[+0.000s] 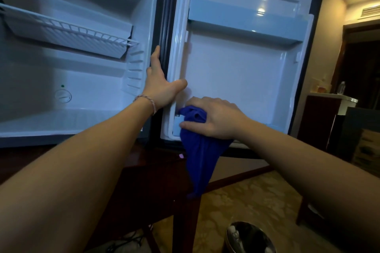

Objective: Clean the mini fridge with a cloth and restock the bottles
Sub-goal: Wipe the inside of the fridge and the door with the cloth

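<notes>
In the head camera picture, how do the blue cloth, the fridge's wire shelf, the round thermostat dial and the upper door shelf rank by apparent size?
Largest to smallest:
1. wire shelf
2. upper door shelf, close to the wire shelf, so unsure
3. blue cloth, nearer the camera
4. thermostat dial

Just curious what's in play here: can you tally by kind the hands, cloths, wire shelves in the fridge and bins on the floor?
Hands: 2, left hand and right hand
Blue cloth: 1
Wire shelf: 1
Bin: 1
Total: 5
</notes>
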`<move>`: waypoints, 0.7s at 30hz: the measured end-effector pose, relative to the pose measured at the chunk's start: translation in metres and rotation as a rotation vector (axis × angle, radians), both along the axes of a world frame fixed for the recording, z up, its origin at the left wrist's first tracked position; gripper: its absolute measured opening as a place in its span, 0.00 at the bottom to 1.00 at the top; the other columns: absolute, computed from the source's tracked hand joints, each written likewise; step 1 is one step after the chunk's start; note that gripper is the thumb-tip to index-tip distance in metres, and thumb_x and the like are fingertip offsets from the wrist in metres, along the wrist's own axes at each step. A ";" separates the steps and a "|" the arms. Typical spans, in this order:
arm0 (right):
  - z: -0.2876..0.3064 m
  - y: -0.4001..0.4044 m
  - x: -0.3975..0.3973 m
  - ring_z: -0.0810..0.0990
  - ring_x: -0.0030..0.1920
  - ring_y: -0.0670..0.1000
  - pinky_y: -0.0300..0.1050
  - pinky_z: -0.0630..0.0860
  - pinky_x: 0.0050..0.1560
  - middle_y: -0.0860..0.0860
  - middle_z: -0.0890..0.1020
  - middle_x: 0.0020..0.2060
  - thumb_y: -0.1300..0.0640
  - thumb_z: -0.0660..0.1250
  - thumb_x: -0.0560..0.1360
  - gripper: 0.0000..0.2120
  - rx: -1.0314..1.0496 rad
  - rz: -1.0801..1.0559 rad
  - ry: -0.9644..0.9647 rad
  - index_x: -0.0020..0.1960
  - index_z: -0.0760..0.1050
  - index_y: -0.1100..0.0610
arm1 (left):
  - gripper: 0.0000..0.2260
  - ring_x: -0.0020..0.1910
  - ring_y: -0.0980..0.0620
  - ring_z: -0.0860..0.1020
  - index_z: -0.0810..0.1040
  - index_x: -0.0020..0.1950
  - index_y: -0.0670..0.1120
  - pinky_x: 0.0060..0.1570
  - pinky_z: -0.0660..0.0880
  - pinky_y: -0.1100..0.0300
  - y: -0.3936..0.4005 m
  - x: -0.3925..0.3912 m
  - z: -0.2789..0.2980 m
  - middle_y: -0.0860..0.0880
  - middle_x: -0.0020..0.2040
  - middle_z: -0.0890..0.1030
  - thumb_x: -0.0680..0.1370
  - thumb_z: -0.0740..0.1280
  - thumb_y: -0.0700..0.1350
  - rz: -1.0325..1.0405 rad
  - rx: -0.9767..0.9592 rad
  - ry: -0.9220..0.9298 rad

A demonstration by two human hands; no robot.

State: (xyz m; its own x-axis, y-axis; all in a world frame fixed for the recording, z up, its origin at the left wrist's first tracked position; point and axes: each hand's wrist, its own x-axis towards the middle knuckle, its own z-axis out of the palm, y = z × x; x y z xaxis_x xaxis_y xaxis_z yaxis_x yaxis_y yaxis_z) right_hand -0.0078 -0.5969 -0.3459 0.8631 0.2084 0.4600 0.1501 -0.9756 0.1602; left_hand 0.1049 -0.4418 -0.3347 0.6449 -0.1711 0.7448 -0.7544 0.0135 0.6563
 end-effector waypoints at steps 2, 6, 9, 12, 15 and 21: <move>0.003 -0.036 -0.019 0.78 0.54 0.51 0.55 0.76 0.55 0.41 0.78 0.54 0.25 0.60 0.72 0.24 0.042 -0.069 0.024 0.63 0.67 0.35 | 0.49 0.75 0.46 0.60 0.44 0.81 0.56 0.74 0.60 0.47 0.001 -0.002 0.000 0.44 0.78 0.56 0.68 0.70 0.51 -0.002 0.020 0.010; 0.005 -0.084 -0.055 0.79 0.52 0.45 0.53 0.80 0.54 0.37 0.79 0.53 0.24 0.63 0.69 0.25 0.197 -0.118 0.089 0.62 0.69 0.32 | 0.50 0.75 0.46 0.62 0.44 0.80 0.58 0.74 0.62 0.44 0.001 -0.003 -0.002 0.45 0.78 0.58 0.65 0.70 0.54 -0.016 0.022 0.031; 0.005 -0.079 -0.047 0.79 0.49 0.45 0.52 0.79 0.52 0.38 0.80 0.49 0.27 0.64 0.71 0.21 0.170 -0.134 0.048 0.60 0.70 0.34 | 0.49 0.75 0.46 0.63 0.44 0.81 0.57 0.75 0.60 0.48 -0.001 -0.004 -0.001 0.44 0.78 0.58 0.66 0.70 0.53 -0.012 0.018 0.041; 0.002 -0.065 -0.037 0.79 0.50 0.50 0.51 0.77 0.52 0.42 0.81 0.48 0.28 0.64 0.72 0.20 0.114 -0.145 0.016 0.58 0.71 0.37 | 0.47 0.73 0.44 0.64 0.42 0.81 0.56 0.68 0.59 0.58 -0.006 -0.003 -0.002 0.40 0.76 0.58 0.73 0.72 0.48 0.030 0.015 0.035; 0.003 -0.030 -0.016 0.79 0.51 0.53 0.52 0.76 0.54 0.46 0.81 0.49 0.29 0.63 0.73 0.20 0.090 -0.080 0.007 0.58 0.72 0.39 | 0.46 0.72 0.42 0.64 0.41 0.81 0.56 0.67 0.60 0.54 -0.008 0.000 -0.001 0.39 0.75 0.58 0.74 0.71 0.47 0.061 0.018 0.018; -0.001 0.024 0.015 0.78 0.46 0.54 0.52 0.75 0.48 0.45 0.78 0.42 0.26 0.60 0.73 0.21 0.071 0.046 -0.063 0.51 0.70 0.42 | 0.48 0.75 0.44 0.60 0.42 0.81 0.56 0.69 0.59 0.54 -0.005 -0.001 -0.002 0.41 0.77 0.55 0.70 0.69 0.51 0.027 0.024 0.015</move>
